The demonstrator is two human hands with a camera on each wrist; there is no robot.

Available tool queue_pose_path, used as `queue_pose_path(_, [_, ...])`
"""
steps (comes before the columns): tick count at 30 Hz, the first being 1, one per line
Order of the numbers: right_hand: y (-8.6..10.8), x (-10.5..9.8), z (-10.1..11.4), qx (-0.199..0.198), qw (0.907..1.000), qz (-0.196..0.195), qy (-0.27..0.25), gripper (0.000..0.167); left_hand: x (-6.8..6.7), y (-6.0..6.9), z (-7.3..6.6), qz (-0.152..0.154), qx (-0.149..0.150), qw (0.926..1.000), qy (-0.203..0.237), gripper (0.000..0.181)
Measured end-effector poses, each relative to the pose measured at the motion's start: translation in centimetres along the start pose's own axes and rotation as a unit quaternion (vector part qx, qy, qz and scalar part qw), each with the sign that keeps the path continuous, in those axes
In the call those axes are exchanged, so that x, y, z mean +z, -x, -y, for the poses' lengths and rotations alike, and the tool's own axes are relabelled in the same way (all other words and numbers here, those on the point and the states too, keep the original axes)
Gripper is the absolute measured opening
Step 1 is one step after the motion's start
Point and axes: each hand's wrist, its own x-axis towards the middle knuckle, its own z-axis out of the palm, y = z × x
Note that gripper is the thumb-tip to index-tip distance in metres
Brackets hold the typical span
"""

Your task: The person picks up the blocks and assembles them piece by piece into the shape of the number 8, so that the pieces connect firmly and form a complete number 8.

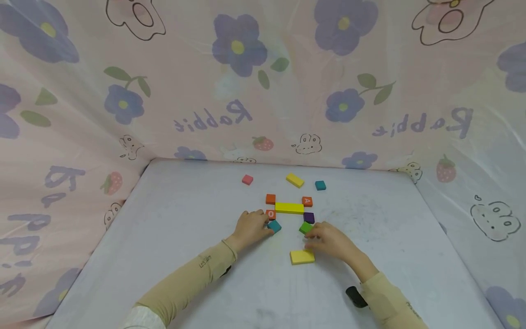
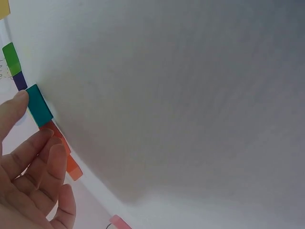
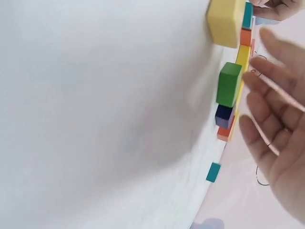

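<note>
The left hand [image 1: 250, 228] pinches a teal block [image 1: 274, 226] between thumb and fingers; in the left wrist view the thumb is at one end of the teal block [image 2: 39, 106] and a fingertip at the other. That block sits just below an orange block [image 1: 270, 214] marked O. Beside a green block [image 1: 306, 227], the right hand [image 1: 333, 242] has its fingers apart and holds nothing. The green block [image 3: 229, 84] stands by a dark purple block [image 3: 224, 116] in the right wrist view. A long yellow block [image 1: 289, 208] lies between the two columns of small blocks.
Closer to the person lies a yellow block [image 1: 302, 257]. Toward the back are a pink block [image 1: 247, 179], another yellow block [image 1: 295, 180] and another teal block [image 1: 320, 185]. Orange blocks [image 1: 270, 199] sit by the long block's upper corners. A patterned sheet [image 1: 287, 114] hangs behind.
</note>
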Motion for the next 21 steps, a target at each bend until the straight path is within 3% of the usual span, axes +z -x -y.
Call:
queue_pose_path(5, [0.61,0.21,-0.24,-0.036,0.9987,0.029,-0.021,0.028,0.02,0.02,0.11,0.003,-0.003,1.0,0.0,0.033])
queue_pose_path(12, [0.96,0.55,-0.41,-0.103,0.9945,0.021,-0.001,0.022,0.12,0.07,0.09,0.005,-0.004,1.0,0.003,0.032])
queue_pose_path(21, [0.49,0.93,-0.22,-0.12,0.9922,0.004,0.034,0.02,0.08,0.13,0.02,0.007,-0.002,1.0,0.005,0.03])
